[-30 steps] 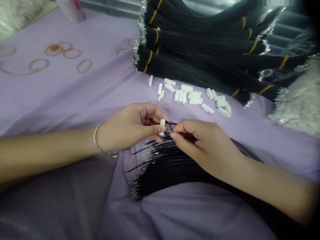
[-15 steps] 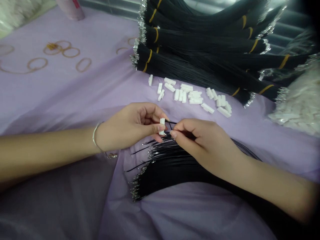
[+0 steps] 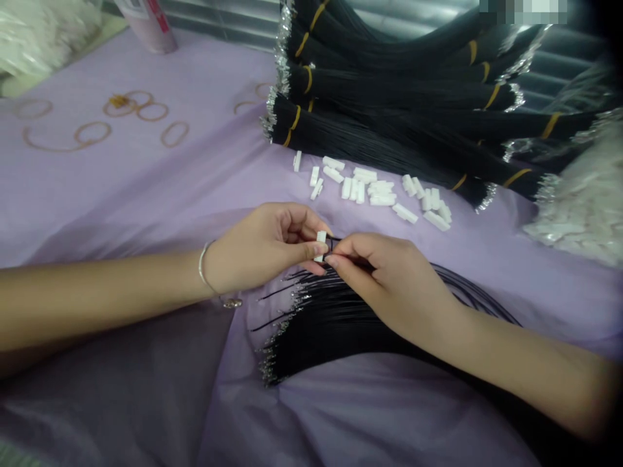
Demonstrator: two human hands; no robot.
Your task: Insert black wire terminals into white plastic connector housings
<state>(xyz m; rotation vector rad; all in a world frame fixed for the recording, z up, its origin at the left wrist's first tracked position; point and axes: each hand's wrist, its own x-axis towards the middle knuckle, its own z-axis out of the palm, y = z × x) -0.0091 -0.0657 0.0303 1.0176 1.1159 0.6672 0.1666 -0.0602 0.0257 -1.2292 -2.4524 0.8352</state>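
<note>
Between thumb and fingers, my left hand (image 3: 277, 243) pinches a small white plastic connector housing (image 3: 320, 246), held upright. My right hand (image 3: 384, 266) is closed on thin black wire (image 3: 333, 241) just to the right of it. Some of this wire runs to the housing's right side; whether its end is seated inside is hidden by my fingers. Below both hands lies a loose bundle of black wires (image 3: 341, 331), with silvery metal terminals at its left end. A few wires stick out of it to the left.
Several white housings (image 3: 382, 192) lie scattered beyond my hands. Banded black wire bundles (image 3: 389, 91) are stacked at the back. A clear bag of white pieces (image 3: 579, 207) stands right. Rubber bands (image 3: 92, 134) and a pinkish container (image 3: 150, 26) are on the purple cloth (image 3: 209, 168) at left.
The right fingertips have come closer to the white housing, so less wire shows between the hands. The whole view has shifted slightly.
</note>
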